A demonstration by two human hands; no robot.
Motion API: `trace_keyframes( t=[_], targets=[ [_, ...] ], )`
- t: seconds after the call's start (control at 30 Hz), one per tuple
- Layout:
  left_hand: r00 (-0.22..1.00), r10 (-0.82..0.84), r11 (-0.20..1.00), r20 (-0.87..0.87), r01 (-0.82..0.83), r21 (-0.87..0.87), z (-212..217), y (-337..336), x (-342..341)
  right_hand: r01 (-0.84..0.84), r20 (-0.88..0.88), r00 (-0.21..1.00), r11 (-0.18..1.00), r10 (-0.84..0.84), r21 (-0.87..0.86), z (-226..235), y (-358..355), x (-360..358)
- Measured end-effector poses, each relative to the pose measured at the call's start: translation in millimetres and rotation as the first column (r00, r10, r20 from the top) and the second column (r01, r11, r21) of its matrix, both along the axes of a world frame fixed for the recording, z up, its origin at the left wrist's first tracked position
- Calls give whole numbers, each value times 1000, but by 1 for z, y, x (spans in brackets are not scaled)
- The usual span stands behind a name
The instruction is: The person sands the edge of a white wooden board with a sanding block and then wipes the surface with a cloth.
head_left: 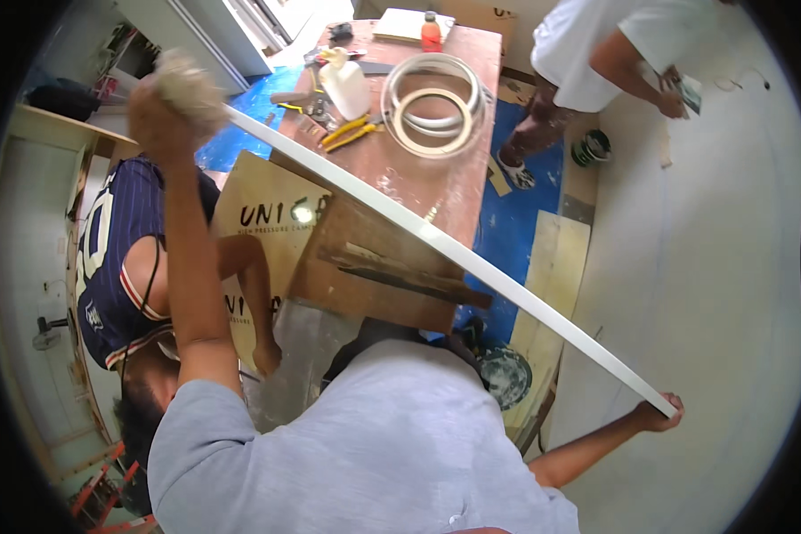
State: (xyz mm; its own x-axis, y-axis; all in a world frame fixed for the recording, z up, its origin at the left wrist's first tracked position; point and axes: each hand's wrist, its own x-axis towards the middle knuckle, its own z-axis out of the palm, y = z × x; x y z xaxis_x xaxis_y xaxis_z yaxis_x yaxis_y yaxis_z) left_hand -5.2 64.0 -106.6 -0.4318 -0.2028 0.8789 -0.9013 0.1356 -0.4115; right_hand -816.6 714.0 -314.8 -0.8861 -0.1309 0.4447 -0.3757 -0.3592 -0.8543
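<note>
**Long white strip hangs between two raised hands**

The right hand (660,415) wraps its fingers around the lower end of a long white strip (427,229), while the left hand (156,125), lifted high, clutches a bunched rag (191,86) at the other end. The strip slants between them, passing over the near right corner of the worktop (449,191); whether it touches there cannot be told.

Slim for its length, the strip looks light and fairly stiff, though its middle may flex. The smooth, glossy face probably slips easily under bare fingers, and the finish could scuff or the edges dent. A hold near both ends, wrapped from beneath, should keep it steady.

Beyond it, pliers (351,133) and a jug (345,89) sit toward the worktop's left edge, coils (432,153) nearer its right. A person in a dark jersey (125,240) bends at left; another in a white shirt (587,53) stands past the right edge.

The strip's upper tip disappears at the rag, leaving unclear whether the left fingers also pinch it. Brown boards (374,254) hide most of the worktop's near edge, and the item in the farther person's hands defies identification.
</note>
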Motion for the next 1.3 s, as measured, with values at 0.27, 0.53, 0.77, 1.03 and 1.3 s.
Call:
trace_keyframes(
  t=[0.27,0.53,0.77,1.03,1.3],
  targets=[
    [979,-189,191,-78,115,975,-33,29,-291,127,125,985,992,-123,-19,19,-23,35],
    [681,44,865,-731,340,368,-33,99,-177,123,133,983,992,-126,29,36,-30,60],
    [-343,676,391,-652,917,-77,-69,158,-144,-215,121,967,974,223,-73,35,-6,52],
    [-126,698,422,-704,868,263,-82,179,-122,-304,52,949,947,310,-102,29,41,79],
    [-204,588,468,-782,875,123,-82,207,-118,-249,233,923,936,307,-248,38,84,97]
  ],
)
